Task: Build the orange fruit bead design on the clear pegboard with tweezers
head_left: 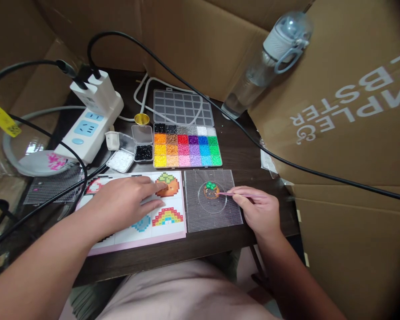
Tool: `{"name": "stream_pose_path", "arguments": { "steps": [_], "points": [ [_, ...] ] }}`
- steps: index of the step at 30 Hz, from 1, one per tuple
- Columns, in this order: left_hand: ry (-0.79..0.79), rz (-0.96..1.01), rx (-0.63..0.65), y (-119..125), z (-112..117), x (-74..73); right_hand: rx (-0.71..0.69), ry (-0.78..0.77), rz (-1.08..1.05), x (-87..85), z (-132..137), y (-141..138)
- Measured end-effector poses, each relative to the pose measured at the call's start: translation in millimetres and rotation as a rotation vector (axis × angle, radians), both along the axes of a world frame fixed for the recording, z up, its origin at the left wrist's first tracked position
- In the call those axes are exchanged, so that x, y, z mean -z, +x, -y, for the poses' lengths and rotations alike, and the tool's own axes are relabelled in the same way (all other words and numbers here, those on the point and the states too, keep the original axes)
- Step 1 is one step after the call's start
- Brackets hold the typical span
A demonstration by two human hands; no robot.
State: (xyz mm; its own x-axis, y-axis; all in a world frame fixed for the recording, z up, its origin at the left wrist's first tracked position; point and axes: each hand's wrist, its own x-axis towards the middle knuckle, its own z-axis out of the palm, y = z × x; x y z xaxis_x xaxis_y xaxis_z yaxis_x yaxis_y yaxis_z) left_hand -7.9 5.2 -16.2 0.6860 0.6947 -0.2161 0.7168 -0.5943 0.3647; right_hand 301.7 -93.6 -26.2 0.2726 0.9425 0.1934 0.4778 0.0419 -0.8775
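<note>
My left hand [128, 201] lies flat on a pattern sheet [168, 222], its forefinger stretched out to the orange fruit picture [170, 186]. My right hand [258, 211] pinches thin pink tweezers [240, 194] whose tip reaches a small bead figure [211, 190], orange with a green top. The figure sits on a round clear pegboard [216, 205] laid on a square clear pegboard [230, 213]. A bead box [186, 145] with many coloured compartments stands open just behind.
A white power strip [93, 120] with plugs and black cables crosses the left side. Small boxes of white beads [120, 160] and black beads [143, 152] sit beside it. A clear water bottle [270, 58] leans at the back. Cardboard [353, 111] walls surround the table.
</note>
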Motion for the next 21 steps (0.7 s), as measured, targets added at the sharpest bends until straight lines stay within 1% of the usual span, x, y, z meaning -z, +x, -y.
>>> {"name": "stream_pose_path", "arguments": {
  "steps": [7, 12, 14, 16, 18, 21],
  "points": [
    [-0.004, 0.001, 0.000, 0.5, 0.2, -1.4, 0.027, -0.005, 0.003, 3.5, 1.2, 1.7],
    [-0.015, -0.058, 0.008, 2.5, 0.9, -5.8, 0.021, 0.020, -0.034, 9.7, 3.7, 6.7],
    [-0.018, -0.074, 0.019, 3.3, 0.9, -8.4, 0.021, 0.034, -0.043, 9.4, 2.0, 8.1],
    [-0.028, -0.084, 0.022, 4.0, 0.7, -11.1, 0.023, 0.056, -0.043, 5.5, -3.1, 8.4],
    [-0.043, -0.091, 0.017, 4.7, 0.4, -13.6, 0.017, 0.089, -0.029, -2.2, -12.9, 7.5],
    [-0.061, -0.087, 0.013, 5.3, 0.1, -15.5, -0.014, 0.150, 0.023, -15.8, -37.5, 4.2]
  ]
}}
